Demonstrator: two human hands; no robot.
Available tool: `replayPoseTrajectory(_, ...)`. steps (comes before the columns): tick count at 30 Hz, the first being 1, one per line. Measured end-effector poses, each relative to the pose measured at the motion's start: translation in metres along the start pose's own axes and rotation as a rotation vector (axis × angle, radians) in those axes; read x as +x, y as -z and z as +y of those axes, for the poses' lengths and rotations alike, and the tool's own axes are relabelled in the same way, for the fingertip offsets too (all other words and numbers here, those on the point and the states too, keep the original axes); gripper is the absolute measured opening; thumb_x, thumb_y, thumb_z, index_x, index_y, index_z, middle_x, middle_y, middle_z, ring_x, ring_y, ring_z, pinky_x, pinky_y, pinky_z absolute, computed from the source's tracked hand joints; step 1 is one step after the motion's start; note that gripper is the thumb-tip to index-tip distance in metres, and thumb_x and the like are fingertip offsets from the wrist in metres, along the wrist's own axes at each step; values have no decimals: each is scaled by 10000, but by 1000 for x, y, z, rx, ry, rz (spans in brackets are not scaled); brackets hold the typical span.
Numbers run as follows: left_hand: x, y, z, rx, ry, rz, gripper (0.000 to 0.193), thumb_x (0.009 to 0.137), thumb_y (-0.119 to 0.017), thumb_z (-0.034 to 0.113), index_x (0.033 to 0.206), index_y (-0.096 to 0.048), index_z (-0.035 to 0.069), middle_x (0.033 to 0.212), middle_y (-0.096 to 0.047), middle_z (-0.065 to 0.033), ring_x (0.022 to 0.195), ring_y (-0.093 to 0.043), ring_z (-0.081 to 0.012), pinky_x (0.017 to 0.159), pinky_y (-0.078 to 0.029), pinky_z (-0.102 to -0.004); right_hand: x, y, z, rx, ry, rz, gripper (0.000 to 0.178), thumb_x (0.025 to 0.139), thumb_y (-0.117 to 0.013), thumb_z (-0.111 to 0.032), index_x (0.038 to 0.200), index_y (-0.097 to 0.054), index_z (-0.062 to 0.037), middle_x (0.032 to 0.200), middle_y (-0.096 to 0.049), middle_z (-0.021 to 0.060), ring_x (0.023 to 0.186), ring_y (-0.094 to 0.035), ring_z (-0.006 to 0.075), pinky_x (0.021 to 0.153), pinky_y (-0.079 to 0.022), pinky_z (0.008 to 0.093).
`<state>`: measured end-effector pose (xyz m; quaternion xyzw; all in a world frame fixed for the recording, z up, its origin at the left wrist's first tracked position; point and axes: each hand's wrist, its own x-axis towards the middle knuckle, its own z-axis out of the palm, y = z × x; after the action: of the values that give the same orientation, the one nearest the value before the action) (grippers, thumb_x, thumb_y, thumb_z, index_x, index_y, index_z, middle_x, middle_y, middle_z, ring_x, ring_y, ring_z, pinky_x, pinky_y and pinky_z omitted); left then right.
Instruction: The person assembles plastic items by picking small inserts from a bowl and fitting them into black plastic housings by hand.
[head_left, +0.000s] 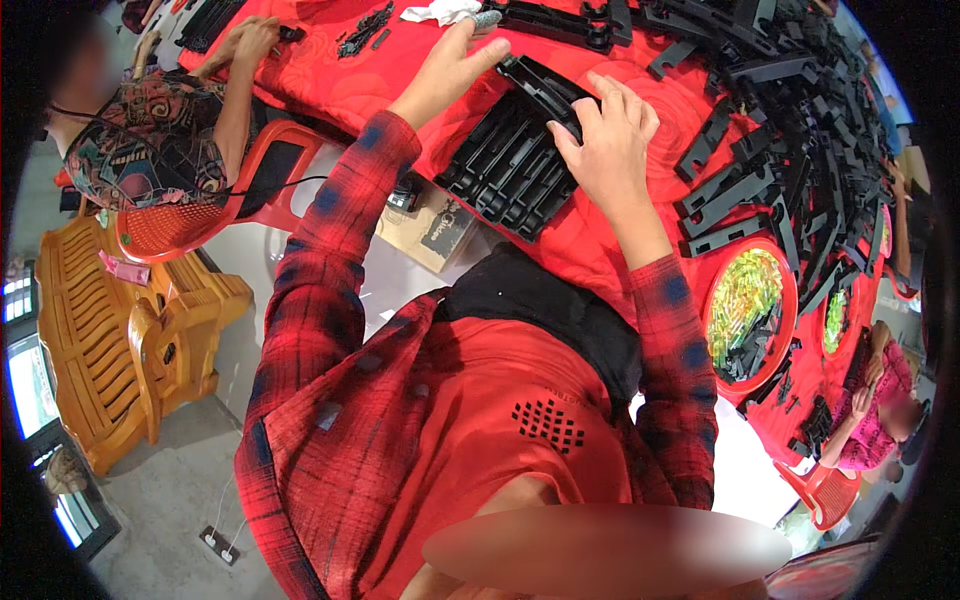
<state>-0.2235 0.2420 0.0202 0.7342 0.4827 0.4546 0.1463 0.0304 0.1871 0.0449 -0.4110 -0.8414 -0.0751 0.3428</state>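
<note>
A row of black slotted plastic parts [505, 165] lies side by side on the red cloth in front of me. Over its far edge sits another long black plastic piece [540, 88], set at an angle. My right hand [612, 135] has its thumb and index finger at the right end of that piece, the other fingers loosely spread. My left hand [455, 72] is by the piece's left end, thumb and a finger apart. A grey textured covering [487, 18] is at that finger's tip. Whether the left thumb touches the piece is hard to tell.
Loose black parts [790, 150] are heaped on the right of the red-covered table [625, 50]. A red basin [792, 300] there holds yellow-green and black pieces. A co-worker [150, 140] works at left, another person [880, 410] at far right. A cardboard box [430, 235] stands below the table edge.
</note>
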Motion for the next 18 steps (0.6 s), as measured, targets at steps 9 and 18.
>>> replayPoseTrajectory(9, 2, -20, -22, -419, 276, -121, 446, 1020, -567, 276, 1332, -508, -37, 1117, -643, -97, 1043, -599, -148, 922, -471, -301, -3, -17, 16, 9, -13, -122, 542, 763, -794, -268, 1167, -553, 1, 1196, -595, 150, 1094, -559, 311, 958, -373, 489)
replayPoseTrajectory(18, 3, -23, -27, -455, 391, -147, 394, 1015, -561, 164, 1370, -502, 2, 1143, -662, -63, 1070, -595, -116, 959, -452, -253, 7, -15, 16, -85, 47, -188, 637, 737, -806, -246, 1247, -538, 26, 1046, -589, 131, 983, -556, 295, 823, -422, 428)
